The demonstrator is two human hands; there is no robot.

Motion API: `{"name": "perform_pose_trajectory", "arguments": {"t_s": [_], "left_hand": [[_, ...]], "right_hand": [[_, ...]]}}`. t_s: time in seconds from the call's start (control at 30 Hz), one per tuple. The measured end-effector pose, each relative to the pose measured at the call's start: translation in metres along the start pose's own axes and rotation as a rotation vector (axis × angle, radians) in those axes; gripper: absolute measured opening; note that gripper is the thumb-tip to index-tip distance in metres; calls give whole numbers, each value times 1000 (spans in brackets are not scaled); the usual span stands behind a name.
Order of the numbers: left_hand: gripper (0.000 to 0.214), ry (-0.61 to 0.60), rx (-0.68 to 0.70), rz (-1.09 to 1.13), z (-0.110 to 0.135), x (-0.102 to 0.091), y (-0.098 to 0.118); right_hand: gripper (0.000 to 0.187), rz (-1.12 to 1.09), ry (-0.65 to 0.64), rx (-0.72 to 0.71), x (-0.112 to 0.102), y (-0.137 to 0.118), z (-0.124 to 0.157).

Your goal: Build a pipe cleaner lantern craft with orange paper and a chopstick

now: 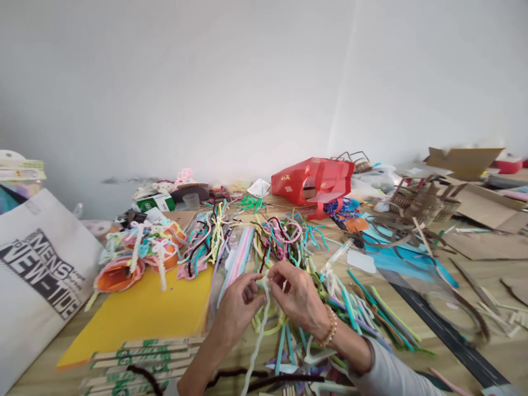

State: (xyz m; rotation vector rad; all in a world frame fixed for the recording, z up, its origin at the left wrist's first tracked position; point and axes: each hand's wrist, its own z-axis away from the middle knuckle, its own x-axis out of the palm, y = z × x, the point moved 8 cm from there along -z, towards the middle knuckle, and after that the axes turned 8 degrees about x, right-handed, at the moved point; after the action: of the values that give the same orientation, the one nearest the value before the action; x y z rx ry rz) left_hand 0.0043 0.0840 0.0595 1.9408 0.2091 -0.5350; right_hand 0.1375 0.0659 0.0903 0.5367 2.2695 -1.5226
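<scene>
Both hands are in close at the middle of the wooden table (41,377). The left hand (237,305) and the right hand (299,297) meet fingertip to fingertip, each pinching the top of one white pipe cleaner (259,335). Its long tail hangs down between the wrists towards the near edge. The fingers are curled, not spread, and the right wrist wears a bead bracelet (330,329).

By the look of it, this is the bending or twisting stage: the top of the stem is bunched between the two pinches. Working it further would call for one hand to anchor the stem while the other turns it, with the loose tail kept out of the tangle below (and there is plenty to snag on).

Now the count:
- Two hands and one white stem in the grip.
- One yellow sheet (144,313) lying flat to the left.
- One printed tote bag (37,275) at the far left.
- One red bag (313,181) at the back.
- One dark brown pipe cleaner (231,377) along the near edge.
- A stack of green-labelled packs (140,357). At least four show, but I can't fix the exact number.
- A heap of loose coloured pipe cleaners (284,234) around the hands, far too many to count.
- Scattered cardboard pieces (487,245) on the right, also too many to count.
</scene>
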Motion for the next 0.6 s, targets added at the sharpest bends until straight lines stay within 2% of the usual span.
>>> {"name": "perform_pose_trajectory", "arguments": {"t_s": [0.1, 0.33, 0.5, 0.6], "left_hand": [[35, -14, 12, -7, 0, 2, 4], [26, -20, 55, -22, 2, 4, 7], [26, -21, 22, -8, 2, 4, 3], [30, -64, -11, 68, 2, 3, -1]], "right_hand": [[11, 80, 7, -45, 0, 1, 3], [12, 214, -33, -46, 2, 3, 6], [15, 295, -76, -51, 5, 5, 8], [11, 327, -80, -38, 5, 6, 8]]}}
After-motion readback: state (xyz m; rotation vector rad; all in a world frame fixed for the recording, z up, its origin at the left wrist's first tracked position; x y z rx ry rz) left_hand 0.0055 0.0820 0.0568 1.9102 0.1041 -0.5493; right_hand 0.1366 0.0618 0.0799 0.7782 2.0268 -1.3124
